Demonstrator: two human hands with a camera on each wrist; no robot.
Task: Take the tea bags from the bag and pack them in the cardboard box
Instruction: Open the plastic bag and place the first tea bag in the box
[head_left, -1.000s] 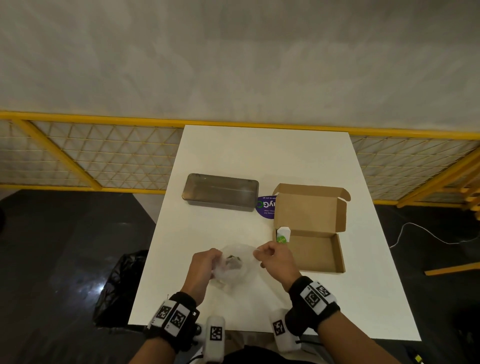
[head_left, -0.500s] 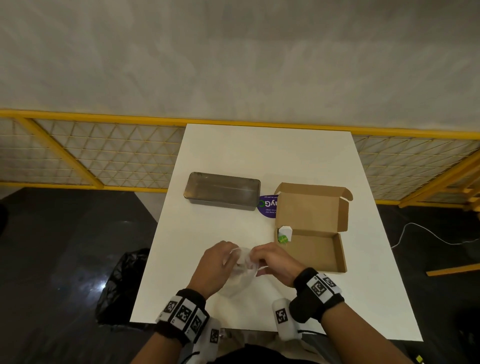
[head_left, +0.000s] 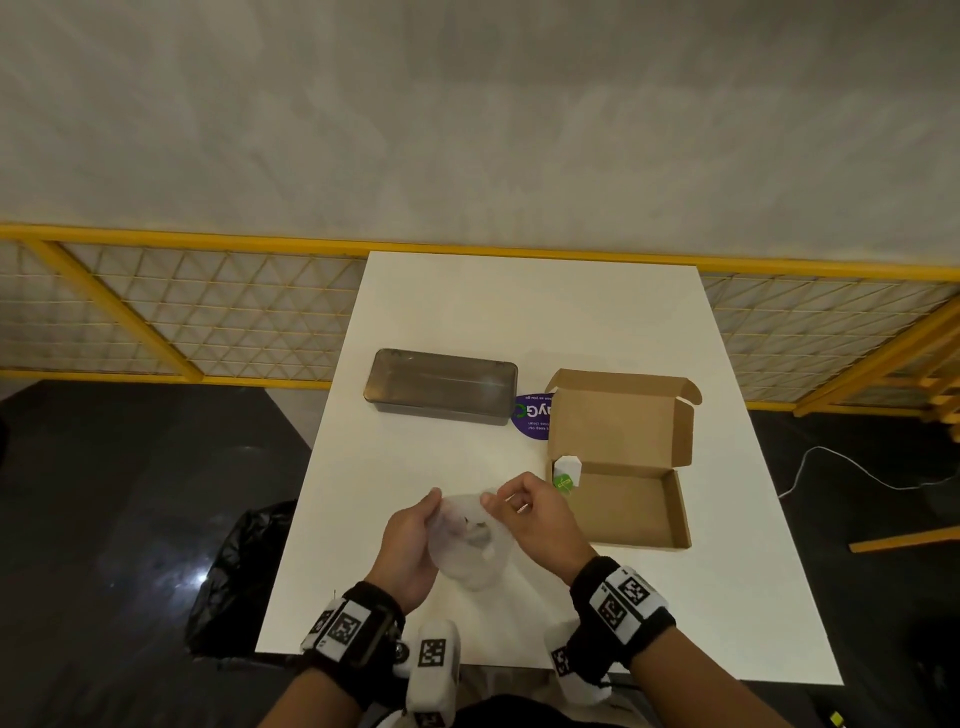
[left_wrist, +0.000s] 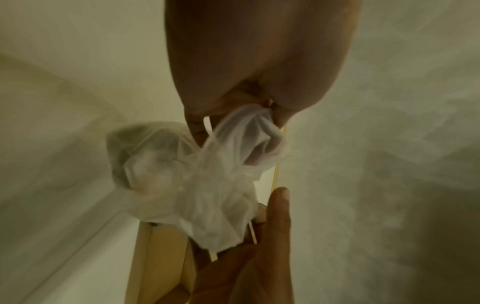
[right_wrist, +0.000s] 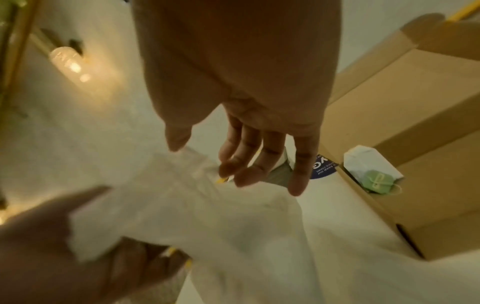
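A translucent plastic bag (head_left: 470, 553) hangs between both hands over the table's near middle, with tea bags (left_wrist: 145, 162) showing dimly through it. My left hand (head_left: 435, 500) pinches the bag's rim on the left, the plastic bunched between thumb and fingers (left_wrist: 270, 112). My right hand (head_left: 491, 501) holds the opposite rim, its thumb and index finger at the edge of the bag (right_wrist: 194, 205). The open cardboard box (head_left: 631, 512) lies just right of the hands. One tea bag with a green tag (head_left: 566, 474) (right_wrist: 374, 174) stands in the box's near-left corner.
A grey lidded tin (head_left: 441, 387) lies behind the hands at the table's left. A purple round sticker (head_left: 532, 415) shows between the tin and the box. The white table (head_left: 519, 312) backs onto a yellow mesh fence. A black sack (head_left: 244, 566) sits on the floor at left.
Half a second ago the hands were pressed together at the bag's mouth. They have since drawn a little apart, spreading the rim. The box and tin have not moved.
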